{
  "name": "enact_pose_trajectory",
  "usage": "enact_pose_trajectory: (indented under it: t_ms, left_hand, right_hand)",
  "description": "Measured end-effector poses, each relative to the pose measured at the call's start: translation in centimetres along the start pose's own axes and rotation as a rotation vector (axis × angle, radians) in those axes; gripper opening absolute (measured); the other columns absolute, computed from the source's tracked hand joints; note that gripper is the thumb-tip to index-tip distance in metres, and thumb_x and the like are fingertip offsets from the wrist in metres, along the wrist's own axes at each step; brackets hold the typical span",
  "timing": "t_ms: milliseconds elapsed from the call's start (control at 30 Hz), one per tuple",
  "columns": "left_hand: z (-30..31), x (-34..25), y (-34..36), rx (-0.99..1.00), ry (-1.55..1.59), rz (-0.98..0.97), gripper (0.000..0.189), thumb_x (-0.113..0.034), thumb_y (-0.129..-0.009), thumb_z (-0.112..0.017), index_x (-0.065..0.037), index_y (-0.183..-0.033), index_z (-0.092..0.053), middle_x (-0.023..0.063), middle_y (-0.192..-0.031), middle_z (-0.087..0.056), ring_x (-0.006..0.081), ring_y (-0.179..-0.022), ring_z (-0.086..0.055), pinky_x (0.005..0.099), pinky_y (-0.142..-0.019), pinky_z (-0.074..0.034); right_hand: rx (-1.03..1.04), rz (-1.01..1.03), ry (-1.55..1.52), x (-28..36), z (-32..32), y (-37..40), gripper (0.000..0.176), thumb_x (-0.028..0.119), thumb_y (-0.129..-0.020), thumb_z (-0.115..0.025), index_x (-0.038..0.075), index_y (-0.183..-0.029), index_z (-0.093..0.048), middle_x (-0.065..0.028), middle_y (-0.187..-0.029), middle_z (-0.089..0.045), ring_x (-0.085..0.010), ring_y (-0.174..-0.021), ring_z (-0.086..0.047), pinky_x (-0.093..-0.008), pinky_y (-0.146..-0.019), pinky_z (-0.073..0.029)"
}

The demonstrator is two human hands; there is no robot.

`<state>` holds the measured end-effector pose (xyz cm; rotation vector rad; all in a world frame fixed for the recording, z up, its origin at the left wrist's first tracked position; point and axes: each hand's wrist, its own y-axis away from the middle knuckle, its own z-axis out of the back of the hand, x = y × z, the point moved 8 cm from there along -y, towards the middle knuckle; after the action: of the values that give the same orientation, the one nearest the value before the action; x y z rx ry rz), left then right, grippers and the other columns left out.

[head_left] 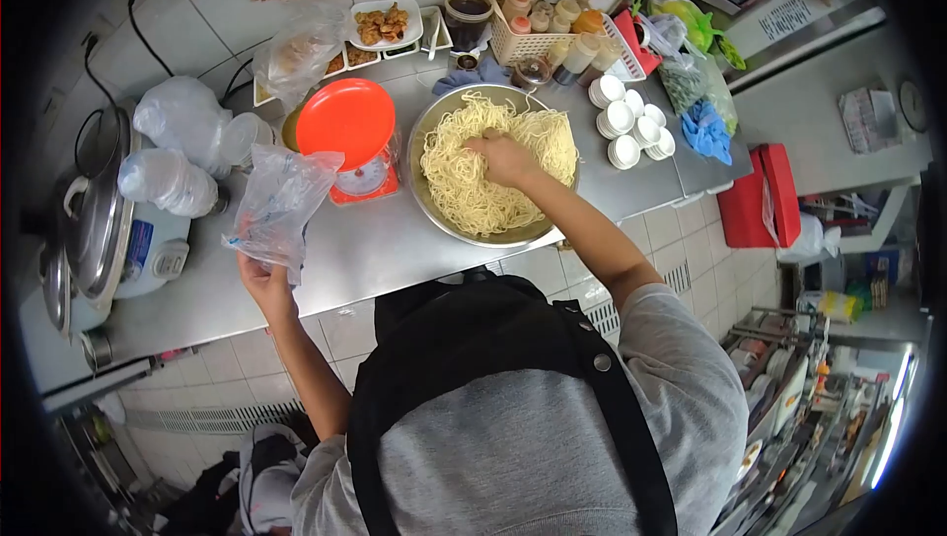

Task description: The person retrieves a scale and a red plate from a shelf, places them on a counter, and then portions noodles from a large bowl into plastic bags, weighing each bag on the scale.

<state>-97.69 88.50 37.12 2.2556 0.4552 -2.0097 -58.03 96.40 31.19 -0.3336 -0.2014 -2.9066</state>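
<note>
A large metal bowl [418, 203] full of pale yellow noodles [473, 191] stands on the steel counter. My right hand [505, 159] reaches into the noodles with its fingers curled into the strands; the fingertips are partly hidden. In my left hand [266, 285] is a clear plastic bag [281, 203], pinched near its lower end and hanging open over the counter's front. Between the bag and the bowl sits a red kitchen scale [363, 181] with a round red tray [345, 124] on top, which the bag's upper edge overlaps.
Stacks of small white cups [621, 120] stand right of the bowl. Behind it, a basket [518, 43] holds several sauce bottles, beside a jar of dark liquid [467, 18]. A plate of fried pieces [383, 25] lies at the back. Large cookers [104, 211] occupy the left end.
</note>
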Motion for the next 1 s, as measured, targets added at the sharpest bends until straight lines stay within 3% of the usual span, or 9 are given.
enact_pose_trajectory:
  t_ms: [100,200,333,433,533,567,667,800,1000]
  left_hand:
    - [-1.8,-1.8,2.5,-0.076,-0.032,-0.037,0.060,0.000,-0.074,-0.065,0.001,-0.129,-0.041,0.0097,-0.125,-0.049,0.0179,-0.110,-0.050,0.0292,-0.093,-0.040]
    - [-2.0,-1.8,5.0,-0.144,-0.035,-0.042,0.061,-0.001,-0.074,-0.066,0.000,-0.130,-0.041,0.0097,-0.126,-0.049,0.0177,-0.110,-0.049,0.0291,-0.093,-0.040]
    - [-2.5,-2.5,7.7,-0.223,-0.034,-0.040,0.061,-0.002,-0.074,-0.066,0.000,-0.130,-0.041,0.0099,-0.126,-0.048,0.0178,-0.111,-0.049,0.0292,-0.094,-0.039]
    - [-2.8,-3.4,8.7,-0.232,-0.095,-0.069,0.061,-0.002,-0.074,-0.066,0.000,-0.130,-0.041,0.0100,-0.126,-0.048,0.0182,-0.111,-0.049,0.0294,-0.094,-0.039]
    - [-3.2,-2.9,9.0,-0.229,-0.048,-0.028,0.061,-0.002,-0.075,-0.066,0.000,-0.130,-0.041,0.0100,-0.126,-0.048,0.0184,-0.110,-0.049,0.0293,-0.093,-0.039]
    - [-3.3,-2.7,8.8,-0.223,-0.035,-0.030,0.061,-0.002,-0.075,-0.065,0.000,-0.131,-0.040,0.0100,-0.126,-0.048,0.0183,-0.110,-0.049,0.0291,-0.093,-0.039]
    - [-3.6,-3.1,7.8,-0.206,-0.041,-0.058,0.061,0.000,-0.075,-0.063,0.000,-0.131,-0.040,0.0101,-0.126,-0.048,0.0182,-0.110,-0.049,0.0288,-0.093,-0.039]
    - [-3.7,-2.2,7.0,-0.185,-0.011,-0.018,0.060,0.001,-0.076,-0.063,0.000,-0.131,-0.040,0.0102,-0.126,-0.048,0.0182,-0.110,-0.049,0.0287,-0.093,-0.039]
    - [-4.7,-2.6,5.2,-0.134,-0.015,-0.041,0.061,-0.002,-0.077,-0.064,0.001,-0.132,-0.038,0.0113,-0.126,-0.048,0.0195,-0.110,-0.051,0.0298,-0.091,-0.043]
  right_hand:
    - [0.048,0.127,-0.185,-0.6,3.1,-0.7,0.050,0.005,-0.063,-0.066,0.015,-0.112,-0.061,-0.0148,-0.106,-0.060,-0.0295,-0.101,-0.057,-0.0361,-0.086,-0.048]
    - [0.030,0.206,-0.253,1.1,12.3,-0.1,0.046,0.002,-0.063,-0.064,0.012,-0.108,-0.063,-0.0150,-0.101,-0.063,-0.0293,-0.095,-0.060,-0.0359,-0.084,-0.049]
    - [-0.300,0.478,-0.266,3.6,24.5,2.3,0.040,0.003,-0.060,-0.064,0.007,-0.100,-0.064,-0.0135,-0.096,-0.066,-0.0282,-0.087,-0.064,-0.0340,-0.079,-0.050]
    - [-0.387,0.475,-0.324,4.2,29.2,4.0,0.041,0.002,-0.060,-0.063,0.009,-0.100,-0.064,-0.0128,-0.095,-0.066,-0.0270,-0.085,-0.064,-0.0334,-0.077,-0.050]
    - [-0.403,0.599,-0.311,5.0,26.9,3.7,0.036,0.005,-0.061,-0.063,0.012,-0.097,-0.064,-0.0117,-0.089,-0.066,-0.0269,-0.081,-0.064,-0.0349,-0.073,-0.050]
    - [-0.227,0.507,-0.142,5.6,25.1,3.3,0.029,0.008,-0.063,-0.063,0.012,-0.091,-0.063,-0.0107,-0.084,-0.065,-0.0279,-0.078,-0.063,-0.0358,-0.070,-0.050]
    - [-0.326,0.578,-0.213,5.8,26.4,4.1,0.026,0.011,-0.063,-0.063,0.011,-0.088,-0.062,-0.0094,-0.081,-0.065,-0.0284,-0.078,-0.062,-0.0367,-0.070,-0.050]
    - [-0.472,0.589,-0.349,5.4,29.0,5.2,0.026,0.008,-0.062,-0.063,0.010,-0.088,-0.062,-0.0073,-0.085,-0.065,-0.0274,-0.082,-0.063,-0.0350,-0.073,-0.049]
    - [-0.435,0.565,-0.561,3.8,28.8,4.5,0.031,0.003,-0.062,-0.064,0.011,-0.092,-0.061,-0.0074,-0.095,-0.064,-0.0248,-0.090,-0.061,-0.0355,-0.083,-0.047]
